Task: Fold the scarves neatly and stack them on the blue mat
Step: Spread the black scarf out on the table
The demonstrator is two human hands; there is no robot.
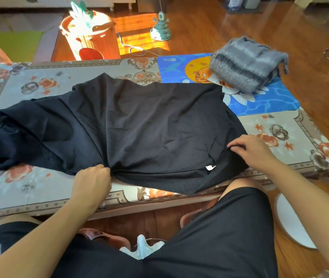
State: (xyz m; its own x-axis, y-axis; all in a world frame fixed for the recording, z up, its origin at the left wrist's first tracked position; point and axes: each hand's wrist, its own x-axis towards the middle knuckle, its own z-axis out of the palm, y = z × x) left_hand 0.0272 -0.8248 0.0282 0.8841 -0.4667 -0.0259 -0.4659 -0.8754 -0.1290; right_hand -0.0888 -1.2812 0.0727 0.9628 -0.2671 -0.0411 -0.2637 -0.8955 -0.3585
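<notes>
Head view: black scarf lies lengthwise left-right, left hand and right hand pinching its near edge.

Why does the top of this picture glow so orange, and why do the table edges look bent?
Head view: sunlight washes out the orange wooden bucket and the floor beside it; the wide lens bows the floral-covered table; the folded grey fuzzy scarf looks slightly blurred; the black scarf shows little detail.
</notes>
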